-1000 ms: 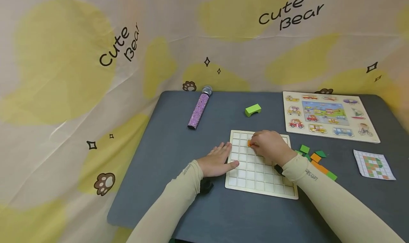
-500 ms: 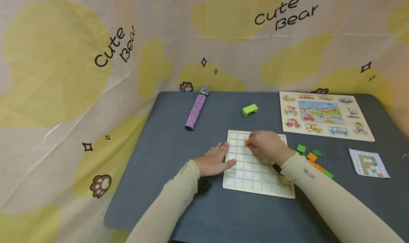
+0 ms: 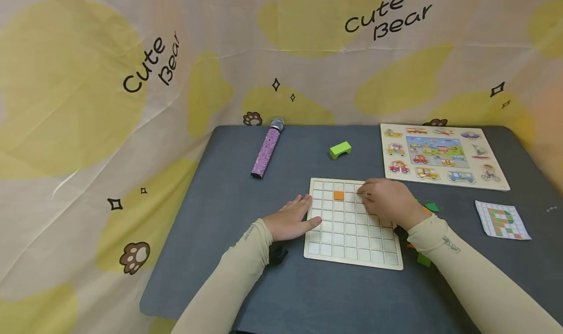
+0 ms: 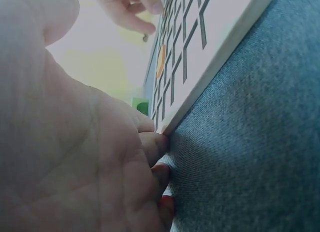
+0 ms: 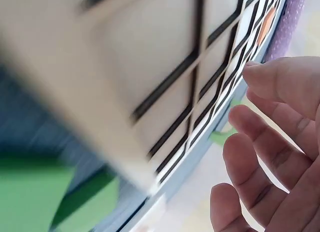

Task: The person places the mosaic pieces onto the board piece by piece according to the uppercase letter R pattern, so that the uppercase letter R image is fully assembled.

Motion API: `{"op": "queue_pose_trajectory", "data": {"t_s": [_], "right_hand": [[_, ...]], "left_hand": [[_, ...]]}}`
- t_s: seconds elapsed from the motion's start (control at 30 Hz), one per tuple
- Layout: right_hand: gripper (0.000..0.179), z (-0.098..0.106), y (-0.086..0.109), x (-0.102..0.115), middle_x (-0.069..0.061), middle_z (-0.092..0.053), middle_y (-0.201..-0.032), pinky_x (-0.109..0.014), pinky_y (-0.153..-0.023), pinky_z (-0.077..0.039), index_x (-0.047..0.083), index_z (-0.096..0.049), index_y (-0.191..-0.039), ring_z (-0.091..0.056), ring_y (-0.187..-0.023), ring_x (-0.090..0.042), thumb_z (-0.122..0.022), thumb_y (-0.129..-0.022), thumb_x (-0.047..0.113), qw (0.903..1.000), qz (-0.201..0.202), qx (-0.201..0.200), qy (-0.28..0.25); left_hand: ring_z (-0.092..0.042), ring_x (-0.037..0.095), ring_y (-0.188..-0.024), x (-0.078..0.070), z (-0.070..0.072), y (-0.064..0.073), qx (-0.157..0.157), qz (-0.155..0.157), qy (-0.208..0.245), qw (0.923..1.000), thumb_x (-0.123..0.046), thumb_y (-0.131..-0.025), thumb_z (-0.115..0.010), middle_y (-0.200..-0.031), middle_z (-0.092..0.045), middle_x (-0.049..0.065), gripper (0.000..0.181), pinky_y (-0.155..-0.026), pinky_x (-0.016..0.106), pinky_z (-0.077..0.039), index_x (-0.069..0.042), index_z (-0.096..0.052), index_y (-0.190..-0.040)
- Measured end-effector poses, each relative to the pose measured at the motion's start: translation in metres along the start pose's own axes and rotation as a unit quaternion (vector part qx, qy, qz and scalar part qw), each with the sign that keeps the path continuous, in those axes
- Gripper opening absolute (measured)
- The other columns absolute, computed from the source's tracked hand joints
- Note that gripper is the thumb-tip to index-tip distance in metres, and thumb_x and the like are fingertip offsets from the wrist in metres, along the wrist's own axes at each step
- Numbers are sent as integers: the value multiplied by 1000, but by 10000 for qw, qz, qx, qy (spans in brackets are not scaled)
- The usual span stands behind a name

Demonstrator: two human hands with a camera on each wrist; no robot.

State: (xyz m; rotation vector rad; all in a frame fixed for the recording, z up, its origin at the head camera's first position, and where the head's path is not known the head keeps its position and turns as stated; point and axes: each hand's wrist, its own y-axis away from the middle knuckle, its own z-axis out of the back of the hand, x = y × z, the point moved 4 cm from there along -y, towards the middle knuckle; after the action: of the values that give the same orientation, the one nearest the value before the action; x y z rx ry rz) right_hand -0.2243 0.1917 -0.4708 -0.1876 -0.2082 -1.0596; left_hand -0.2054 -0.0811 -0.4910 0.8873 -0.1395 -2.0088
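Observation:
A pale wooden grid board [image 3: 338,226] lies on the grey table. One orange square tile [image 3: 338,196] sits in a cell of its upper rows. Flat at the board's left side is my left hand [image 3: 288,220], its thumb over the edge and its fingertips against the side, as the left wrist view shows. My right hand [image 3: 389,201] hovers over the upper right of the board. In the right wrist view its fingers [image 5: 242,154] are loosely bent, with nothing between them. Green pieces [image 3: 424,260] and orange ones lie right of the board, partly hidden by the right arm.
A card with a coloured grid pattern [image 3: 503,220] lies on the right. Behind it is a vehicle picture puzzle [image 3: 475,165]. A green arch block [image 3: 340,150] and a glittery purple microphone [image 3: 267,151] stand or lie toward the back. A printed cloth [image 3: 308,21] hangs behind the table.
My right hand has let go of the orange tile, which stays in its cell, and has moved right across the board. The left hand keeps its place; the view has shifted slightly.

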Motion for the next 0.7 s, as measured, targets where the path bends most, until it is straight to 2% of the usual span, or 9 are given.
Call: {"op": "queue_pose_trajectory", "data": {"t_s": [0.2, 0.37, 0.7], "right_hand": [[20, 8, 14, -18, -12, -75, -119, -52, -83, -62, 8, -83, -116, -73, -107, -33, -78, -97, 13, 9995, -306, 116, 44], [22, 15, 28, -31, -17, -75, -122, -51, -78, -62, 7, -83, -116, -73, -106, -35, -81, -96, 16, 9979, -589, 220, 144], [26, 23, 52, -60, -22, -73, -123, -60, -84, -59, 4, -81, -119, -70, -107, -42, -81, -96, 17, 9943, -962, 426, 171]], "left_hand": [[1, 20, -163, 1, 0, 0, -14, -24, 3, 10000, -68, -109, -34, -179, -7, 3, 89, -131, 39, -4, -9, -11, -172], [1, 21, -163, 0, 0, 1, -31, -61, 33, 10000, -67, -109, -34, -179, -7, 4, 89, -131, 40, -5, -8, -11, -172], [-1, 21, -163, 2, 1, 1, -62, -7, 5, 10000, -70, -109, -32, -179, -10, 3, 90, -131, 43, -8, -10, -13, -172]]}}
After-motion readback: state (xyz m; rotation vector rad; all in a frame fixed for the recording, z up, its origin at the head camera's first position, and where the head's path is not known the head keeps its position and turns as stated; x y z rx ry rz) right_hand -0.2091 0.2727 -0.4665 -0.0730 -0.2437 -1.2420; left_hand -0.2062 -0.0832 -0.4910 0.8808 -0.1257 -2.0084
